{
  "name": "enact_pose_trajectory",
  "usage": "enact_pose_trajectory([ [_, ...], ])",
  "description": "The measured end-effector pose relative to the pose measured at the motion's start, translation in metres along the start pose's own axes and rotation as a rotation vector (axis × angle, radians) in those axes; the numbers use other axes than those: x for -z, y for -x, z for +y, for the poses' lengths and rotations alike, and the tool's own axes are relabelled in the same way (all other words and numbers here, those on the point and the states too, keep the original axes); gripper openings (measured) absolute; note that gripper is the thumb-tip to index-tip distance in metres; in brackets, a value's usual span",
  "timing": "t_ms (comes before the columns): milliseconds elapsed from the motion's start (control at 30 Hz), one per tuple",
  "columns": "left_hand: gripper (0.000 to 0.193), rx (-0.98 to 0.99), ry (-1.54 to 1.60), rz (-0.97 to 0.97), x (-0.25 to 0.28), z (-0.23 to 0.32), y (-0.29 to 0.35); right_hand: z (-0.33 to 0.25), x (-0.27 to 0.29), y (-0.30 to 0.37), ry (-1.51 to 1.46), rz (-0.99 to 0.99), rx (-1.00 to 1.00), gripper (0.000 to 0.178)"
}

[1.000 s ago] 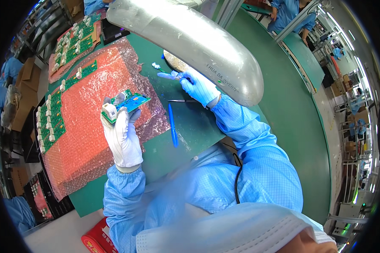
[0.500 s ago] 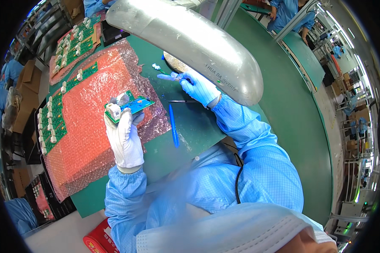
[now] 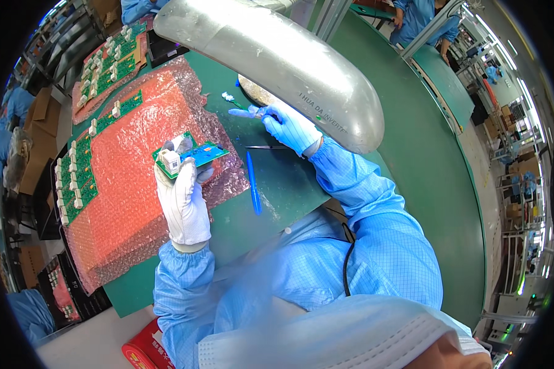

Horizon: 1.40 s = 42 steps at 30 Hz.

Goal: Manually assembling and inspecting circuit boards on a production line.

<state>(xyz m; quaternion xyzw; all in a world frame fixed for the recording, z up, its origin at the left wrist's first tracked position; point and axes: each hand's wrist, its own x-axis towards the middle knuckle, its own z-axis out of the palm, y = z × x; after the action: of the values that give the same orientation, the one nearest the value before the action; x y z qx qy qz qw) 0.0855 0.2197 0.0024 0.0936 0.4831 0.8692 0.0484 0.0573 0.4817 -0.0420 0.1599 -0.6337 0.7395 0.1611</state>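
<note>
My left hand (image 3: 183, 209), in a white glove, is closed on the lower edge of a small circuit board (image 3: 207, 152). The board is tilted, green with a blue area, and carries a white block-shaped part. Under the lamp's edge my right hand (image 3: 289, 128), its glove tinted blue by the light, has its index finger stretched out to the left; the other fingers look partly bent, and I make out nothing held in them. Just beyond that fingertip lies a small white connector with a green lead (image 3: 229, 98). Tweezers (image 3: 266, 147) and a blue pen-shaped tool (image 3: 253, 184) lie below it.
A large silver lamp hood (image 3: 277, 67) hangs over the green table. On the left, pink bubble wrap (image 3: 135, 178) bears rows of circuit boards (image 3: 77, 178), with more boards (image 3: 111, 64) behind. A round pale object (image 3: 255, 91) sits partly under the lamp. Other people work at the back.
My left hand has turned the circuit board slightly and shifted it a little to the right. My right hand stays almost where it was, its index finger stretched out.
</note>
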Motion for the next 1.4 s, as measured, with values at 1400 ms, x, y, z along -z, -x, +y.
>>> enact_pose_trajectory([
  [1400,0.05,0.027,-0.057,-0.009,-0.005,0.001,0.002,0.008,0.011,0.007,1.115,0.032,0.151,0.017],
])
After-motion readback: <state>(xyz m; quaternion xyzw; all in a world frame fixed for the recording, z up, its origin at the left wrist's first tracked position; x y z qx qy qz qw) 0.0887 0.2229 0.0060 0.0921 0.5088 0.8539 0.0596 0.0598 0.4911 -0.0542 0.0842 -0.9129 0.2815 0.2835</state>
